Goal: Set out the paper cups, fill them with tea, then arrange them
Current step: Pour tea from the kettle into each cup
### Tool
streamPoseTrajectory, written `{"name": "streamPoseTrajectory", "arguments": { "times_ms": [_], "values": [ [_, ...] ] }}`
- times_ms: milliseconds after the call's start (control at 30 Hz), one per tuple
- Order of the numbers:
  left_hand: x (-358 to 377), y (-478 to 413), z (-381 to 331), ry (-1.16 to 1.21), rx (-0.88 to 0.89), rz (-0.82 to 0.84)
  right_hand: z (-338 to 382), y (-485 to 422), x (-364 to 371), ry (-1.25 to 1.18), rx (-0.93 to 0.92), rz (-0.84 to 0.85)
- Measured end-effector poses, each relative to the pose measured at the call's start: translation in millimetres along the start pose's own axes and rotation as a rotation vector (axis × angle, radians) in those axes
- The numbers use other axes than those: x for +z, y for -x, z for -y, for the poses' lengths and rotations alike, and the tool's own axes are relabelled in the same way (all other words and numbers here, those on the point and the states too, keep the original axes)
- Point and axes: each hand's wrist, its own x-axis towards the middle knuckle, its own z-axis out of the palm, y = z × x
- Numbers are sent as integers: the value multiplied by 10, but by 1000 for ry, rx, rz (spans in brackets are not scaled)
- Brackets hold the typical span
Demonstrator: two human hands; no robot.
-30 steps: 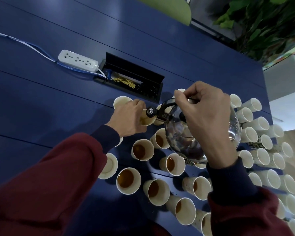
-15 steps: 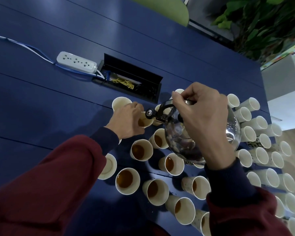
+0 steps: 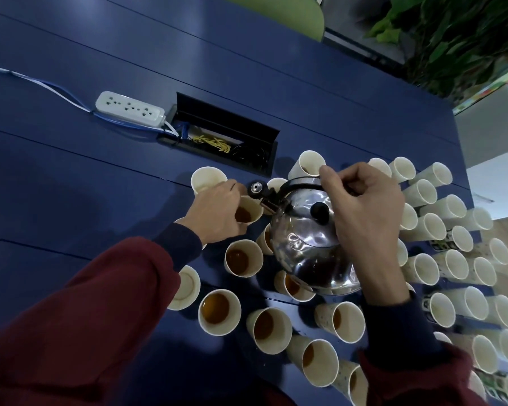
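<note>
My left hand (image 3: 217, 210) grips a paper cup (image 3: 248, 210) holding brown tea, near the centre of the blue table (image 3: 71, 171). My right hand (image 3: 364, 212) holds the black handle of a shiny steel kettle (image 3: 308, 247), whose spout cap (image 3: 257, 189) hangs just above that cup's rim. Several cups with tea, such as one (image 3: 242, 257) below the held cup and another (image 3: 219, 310) nearer me, stand in rows. Several empty cups (image 3: 423, 269) crowd the right side.
An open black cable box (image 3: 226, 136) is set into the table beyond the cups, with a white power strip (image 3: 129, 108) and its cords to its left. An empty cup (image 3: 207, 177) stands just left of my left hand. Green plants stand at top right.
The kettle has tipped back toward level, so its lid knob now shows. My left hand still holds the same cup, which now shows more tea.
</note>
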Motion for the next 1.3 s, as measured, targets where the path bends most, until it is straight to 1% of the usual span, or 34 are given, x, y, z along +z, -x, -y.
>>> {"name": "streamPoseTrajectory", "arguments": {
  "times_ms": [133,233,300,367,433,567,667,800,933,1033,1300],
  "values": [
    [-4,93,23,48,12,-59,-45,9,-64,-111,57,-34],
    [-74,221,81,164,2,-243,1,13,-93,-124,44,-44],
    [-124,265,186,227,-63,-368,42,9,-101,-127,36,-45],
    [-152,288,332,265,-163,-412,99,15,-80,-123,23,-36],
    [-126,279,478,293,-230,-365,152,8,-41,-121,7,-28],
    [-46,256,670,361,-295,-160,285,5,84,-100,-52,9],
    [-1,204,705,369,-347,-98,383,-14,199,-56,-103,30],
    [-4,67,716,430,-340,-140,503,-72,370,3,-150,54],
    [-21,-20,771,431,-285,-133,608,-130,512,103,-194,86],
    [-27,-21,793,432,-251,-144,656,-162,601,132,-223,108],
    [-130,94,780,444,-134,-216,775,-188,794,211,-299,135]
  ]
}}
